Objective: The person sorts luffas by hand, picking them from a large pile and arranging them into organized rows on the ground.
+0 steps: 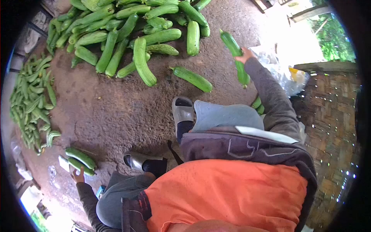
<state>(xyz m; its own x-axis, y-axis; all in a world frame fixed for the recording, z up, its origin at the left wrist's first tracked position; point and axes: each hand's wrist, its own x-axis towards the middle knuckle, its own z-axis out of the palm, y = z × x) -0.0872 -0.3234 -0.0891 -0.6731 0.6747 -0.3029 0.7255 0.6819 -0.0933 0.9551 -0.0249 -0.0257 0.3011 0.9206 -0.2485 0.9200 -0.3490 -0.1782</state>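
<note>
My right hand (244, 56) grips a long green luffa (232, 43) around its middle, holding it near the clear plastic bags. At the lower left, my left hand (78, 176) has thumb and finger apart beside two luffas (80, 157) lying side by side on a white flat object (64, 163), mostly covered. The fingertips are at the end of the lower one; whether they touch it is hard to tell. A single luffa (191, 79) lies on the ground between my right foot and the large luffa pile (116, 38).
Many smaller green vegetables (33, 100) are heaped at the left. Clear plastic bags (278, 69) sit before a woven bamboo wall (328, 135) at the right. More green luffas (258, 105) show partly behind my knee. My sandals (183, 113) stand on rough bare ground.
</note>
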